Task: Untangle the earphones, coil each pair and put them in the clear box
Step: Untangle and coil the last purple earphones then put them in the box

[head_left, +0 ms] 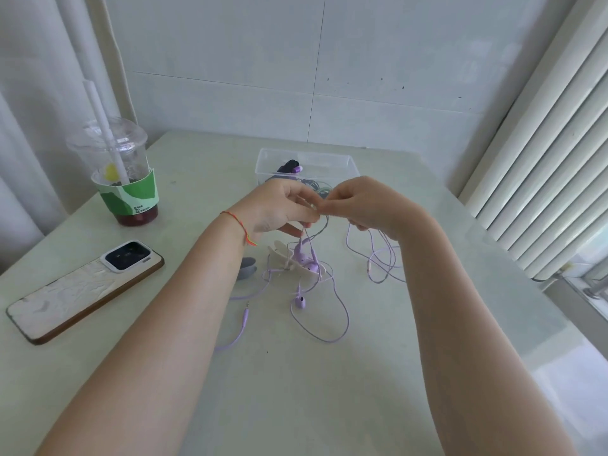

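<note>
- I see a pale greenish-white table [197,373], its far edge against the wall.
- On my far left stands a clear plastic cup [116,166] with a white straw, a green sleeve and dark red drink at the bottom.
- Nearer on the left, a phone [82,291] lies camera side up.
- A clear box [329,161] sits at the far middle, with dark items inside.
- At the middle lie purple earphones [301,302], their cable looping across the table, the jack [246,312] pointing away from me.
- A cream clip [283,255] lies among the cable, and a small grey piece [246,269] lies just left of it.
</note>
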